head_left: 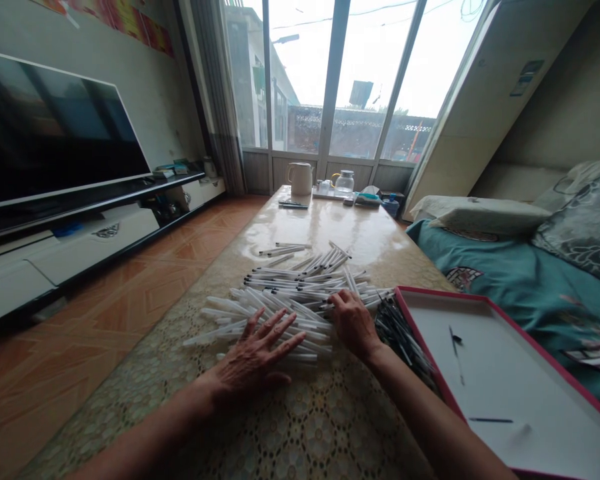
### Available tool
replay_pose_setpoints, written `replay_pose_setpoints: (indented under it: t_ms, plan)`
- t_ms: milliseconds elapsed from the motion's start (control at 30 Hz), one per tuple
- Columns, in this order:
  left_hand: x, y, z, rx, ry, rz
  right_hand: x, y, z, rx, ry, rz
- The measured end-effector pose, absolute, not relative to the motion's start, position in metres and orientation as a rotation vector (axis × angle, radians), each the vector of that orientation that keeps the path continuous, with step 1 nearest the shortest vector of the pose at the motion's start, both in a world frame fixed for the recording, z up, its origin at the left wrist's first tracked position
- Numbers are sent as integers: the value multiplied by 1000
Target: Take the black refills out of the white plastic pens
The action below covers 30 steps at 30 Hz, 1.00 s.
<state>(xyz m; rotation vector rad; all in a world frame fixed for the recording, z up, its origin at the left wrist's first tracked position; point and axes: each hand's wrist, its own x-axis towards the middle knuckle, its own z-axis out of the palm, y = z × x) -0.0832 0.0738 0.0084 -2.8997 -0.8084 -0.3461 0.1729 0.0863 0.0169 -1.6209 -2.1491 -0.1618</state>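
My left hand [260,353] lies with fingers spread across a pile of translucent white pen barrels [225,313] on the table. To its right, my right hand [355,323] has its fingers curled and closed at the edge of the pile; what they hold, if anything, is hidden. Just beyond both hands, several white pens with black ends [285,285] lie in a heap, mostly sideways. A bundle of thin dark pen refills [397,330] rests beside my right forearm, against a shallow white box with a red rim [445,293].
Inside the box are a dark refill [493,420] and another thin piece with a black part [455,340]. The long table [315,427] has a patterned cover. At its far end stand a kettle [300,179] and a glass pot [345,183]. A sofa [485,260] flanks the right side.
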Motion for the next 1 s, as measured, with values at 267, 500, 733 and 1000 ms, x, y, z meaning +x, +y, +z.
replay_pose_setpoints:
  t_ms: [267, 500, 733, 1000]
  plan:
    - [-58, 46, 14, -2967, -963, -443, 169, 86, 17, -1563, -2318, -222]
    - [-30, 0, 30, -3181, -1170, -662, 180, 79, 33, -1481, -2215, -236]
    - [-35, -2, 14, -3127, -1375, -1106, 182, 19, 55, -1211, -1349, 380]
    - [-44, 11, 3, -3020, -1424, -1256, 159, -18, 24, -1125, -1160, 1088]
